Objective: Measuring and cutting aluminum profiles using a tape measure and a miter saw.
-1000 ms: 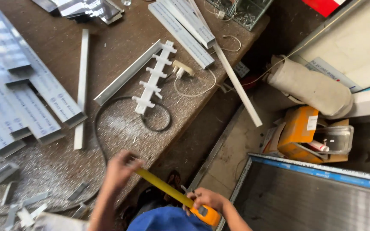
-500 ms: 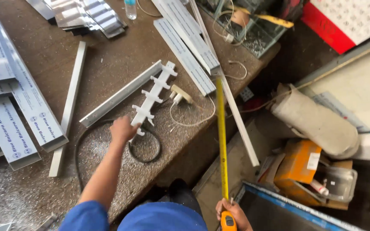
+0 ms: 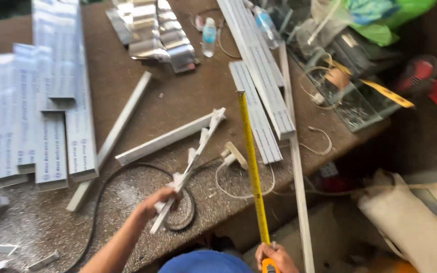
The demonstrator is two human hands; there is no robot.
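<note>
My left hand (image 3: pixel 159 200) grips the near end of a white notched aluminium strip (image 3: pixel 194 158) and holds it tilted up off the brown workbench (image 3: pixel 178 103). My right hand (image 3: pixel 274 257) at the bottom edge holds a yellow tape measure case (image 3: pixel 270 266). Its yellow blade (image 3: pixel 251 162) runs stiffly away from me across the bench, ending near a flat grey profile (image 3: pixel 255 119). A plain white strip (image 3: pixel 163 140) lies just beyond the notched one.
Stacks of wrapped aluminium profiles (image 3: pixel 41 116) fill the left of the bench. A black cable (image 3: pixel 127 172) loops by my left hand. A long white bar (image 3: pixel 294 151) overhangs the bench's right edge. Plastic bottles (image 3: pixel 209 31), wires and a cluttered tray (image 3: pixel 350 96) sit at the back right.
My left hand has closed on the notched strip and lifted its near end off the bench. The tape blade stays extended while the view has swung left and forward.
</note>
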